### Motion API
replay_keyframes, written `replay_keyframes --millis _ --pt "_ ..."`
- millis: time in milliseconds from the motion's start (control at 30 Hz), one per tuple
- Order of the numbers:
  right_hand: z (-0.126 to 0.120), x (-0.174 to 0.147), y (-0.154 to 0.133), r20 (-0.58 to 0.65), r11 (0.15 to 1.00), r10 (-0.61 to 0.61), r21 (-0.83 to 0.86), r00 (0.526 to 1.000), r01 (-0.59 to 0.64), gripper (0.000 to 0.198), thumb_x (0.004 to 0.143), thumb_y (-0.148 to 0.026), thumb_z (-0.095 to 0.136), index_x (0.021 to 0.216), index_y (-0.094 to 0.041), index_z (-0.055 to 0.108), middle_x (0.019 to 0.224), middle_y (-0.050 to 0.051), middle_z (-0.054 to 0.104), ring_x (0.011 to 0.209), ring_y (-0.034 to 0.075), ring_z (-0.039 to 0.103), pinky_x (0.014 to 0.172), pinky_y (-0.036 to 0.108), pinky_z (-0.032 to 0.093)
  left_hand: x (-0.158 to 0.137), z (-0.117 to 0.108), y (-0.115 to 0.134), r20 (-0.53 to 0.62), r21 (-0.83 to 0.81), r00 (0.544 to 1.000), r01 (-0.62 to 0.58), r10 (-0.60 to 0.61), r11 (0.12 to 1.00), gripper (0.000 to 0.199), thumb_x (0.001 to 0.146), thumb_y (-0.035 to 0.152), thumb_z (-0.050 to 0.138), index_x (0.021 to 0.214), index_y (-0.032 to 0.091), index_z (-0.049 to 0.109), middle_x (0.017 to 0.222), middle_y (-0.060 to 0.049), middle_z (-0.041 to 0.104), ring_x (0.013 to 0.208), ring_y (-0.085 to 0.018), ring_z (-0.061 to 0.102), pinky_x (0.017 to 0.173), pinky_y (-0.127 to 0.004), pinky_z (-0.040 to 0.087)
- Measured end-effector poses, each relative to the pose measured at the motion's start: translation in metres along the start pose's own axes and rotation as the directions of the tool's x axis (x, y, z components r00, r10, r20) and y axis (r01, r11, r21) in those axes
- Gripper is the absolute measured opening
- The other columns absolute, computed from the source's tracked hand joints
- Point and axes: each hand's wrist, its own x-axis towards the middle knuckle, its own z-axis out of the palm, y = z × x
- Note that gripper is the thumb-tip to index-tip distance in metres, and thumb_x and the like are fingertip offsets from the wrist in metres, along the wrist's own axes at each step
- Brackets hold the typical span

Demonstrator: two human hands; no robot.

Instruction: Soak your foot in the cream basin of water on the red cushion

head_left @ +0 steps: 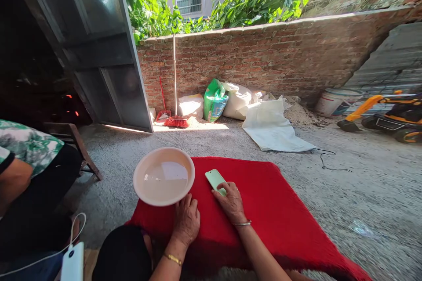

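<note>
The right hand (232,204) has its fingers and thumb curled around the near end of a pale green phone (216,179), which lies on the red cloth-covered surface (257,202), right of a wide basin (141,171). The left hand (187,221) is at the basin's near rim, fingers loosely bent; whether they grip it cannot be determined.
</note>
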Motion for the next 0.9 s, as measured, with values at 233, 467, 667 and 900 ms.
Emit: replay_keyframes --millis 233,467,667,900 --pt "-0.0006 0.0001 -0.0009 0.002 1.000 0.007 -0.005 1.000 -0.007 0.017 0.072 -0.041 0.064 0.076 -0.025 0.067 0.084 0.002 0.057 0.080 0.019 0.055 0.073 0.031 0.041 0.0012 -0.0022 0.0005 0.001 -0.005 1.000 0.000 0.000 1.000 0.032 0.089 0.012 0.040 0.106 0.022 0.065 0.128 -0.007 0.063 0.125 -0.023 0.053 0.111 -0.045 0.039" --pt "-0.0005 0.0007 0.0004 0.003 1.000 0.006 -0.008 1.000 -0.006 0.019 0.072 -0.043 0.064 0.077 -0.025 0.067 0.084 0.002 0.057 0.080 0.019 0.055 0.072 0.031 0.041 0.0020 -0.0042 0.0020 0.027 -0.015 1.000 0.010 -0.010 1.000 0.031 0.089 0.013 0.041 0.106 0.022 0.065 0.129 -0.007 0.063 0.128 -0.023 0.052 0.112 -0.046 0.038" --pt "-0.0004 0.0008 0.0003 0.006 1.000 0.009 -0.008 1.000 -0.008 0.018 0.072 -0.042 0.064 0.076 -0.025 0.068 0.084 0.002 0.057 0.080 0.019 0.056 0.072 0.031 0.041 0.0016 -0.0039 0.0018 0.039 -0.028 0.999 0.020 -0.019 0.999 0.032 0.090 0.013 0.040 0.108 0.021 0.065 0.130 -0.008 0.063 0.128 -0.024 0.051 0.112 -0.046 0.037" --pt "-0.0001 0.0013 0.0004 0.001 1.000 0.013 -0.004 1.000 -0.013 0.016 0.071 -0.040 0.065 0.076 -0.026 0.068 0.084 0.002 0.057 0.079 0.019 0.055 0.071 0.031 0.041 0.0025 -0.0053 0.0021 0.042 -0.023 0.999 0.017 -0.016 1.000 0.033 0.089 0.012 0.039 0.107 0.021 0.065 0.130 -0.008 0.063 0.128 -0.024 0.051 0.112 -0.046 0.038"
